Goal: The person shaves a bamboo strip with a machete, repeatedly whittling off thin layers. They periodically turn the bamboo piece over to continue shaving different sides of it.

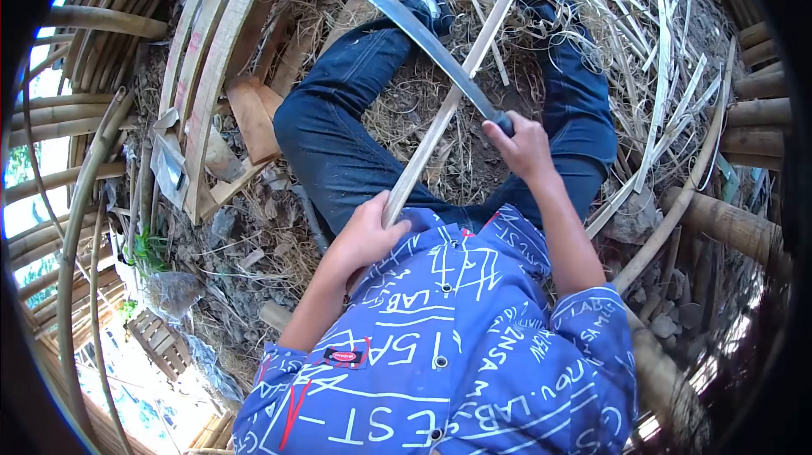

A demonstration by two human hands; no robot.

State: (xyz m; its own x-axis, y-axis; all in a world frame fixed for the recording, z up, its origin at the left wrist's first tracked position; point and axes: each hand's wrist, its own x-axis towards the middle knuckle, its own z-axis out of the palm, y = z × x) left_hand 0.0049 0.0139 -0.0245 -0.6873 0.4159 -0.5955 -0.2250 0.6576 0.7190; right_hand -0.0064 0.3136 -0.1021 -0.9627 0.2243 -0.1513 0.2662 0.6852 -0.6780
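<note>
My left hand (370,233) is closed around the near end of a long bamboo strip (430,139), close to my waist. The strip slants up and away between my legs, past my feet. In my right hand (526,149) is the dark handle of a machete (427,42). Its long, slightly curved blade points away to the upper left and crosses the strip about halfway along, overlapping it in this view. Both forearms rest near my thighs, and my legs in dark jeans (338,108) are spread on either side of the strip.
Pale planks (222,49) lean at the left beside a wooden block (254,121). Thin bamboo slivers (664,74) and curly shavings cover the ground at the upper right. Bamboo poles (732,227) stand along the right, with a bamboo fence (63,125) on the left. Stones (634,216) lie nearby.
</note>
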